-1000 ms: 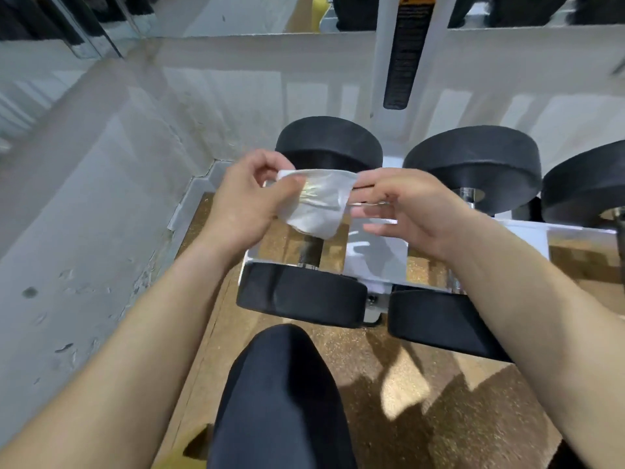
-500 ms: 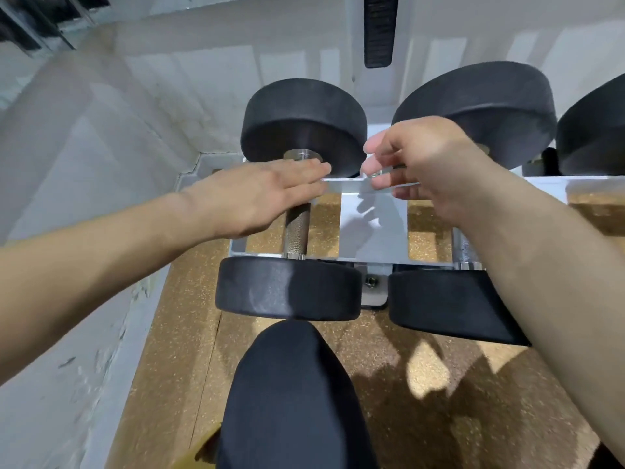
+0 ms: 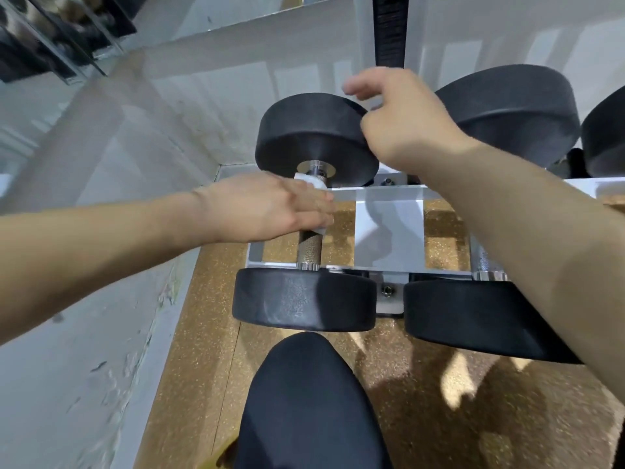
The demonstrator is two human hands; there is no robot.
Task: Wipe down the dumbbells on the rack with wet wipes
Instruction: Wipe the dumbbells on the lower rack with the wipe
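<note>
A black dumbbell [image 3: 304, 299] with a knurled steel handle lies at the left end of the white rack [image 3: 389, 228]. My left hand [image 3: 270, 208] wraps a white wet wipe [image 3: 313, 181] around the far part of that handle; white edges of the wipe show above and below my fingers. My right hand [image 3: 402, 126] hovers over the dumbbell's far head, fingers loosely curled, with nothing visible in it. A second black dumbbell [image 3: 487, 316] lies to the right, partly hidden by my right forearm.
A third dumbbell's head [image 3: 605, 137] shows at the right edge. A white wall [image 3: 118, 164] runs close on the left. The floor [image 3: 203, 333] is speckled cork-coloured matting. My black-clad knee [image 3: 304, 401] sits just before the rack. A white rack upright [image 3: 389, 28] rises behind.
The wipe, held open between both hands a second ago, is now wrapped on the left dumbbell's handle under my left hand. My right hand has let go and lifted up toward the far head.
</note>
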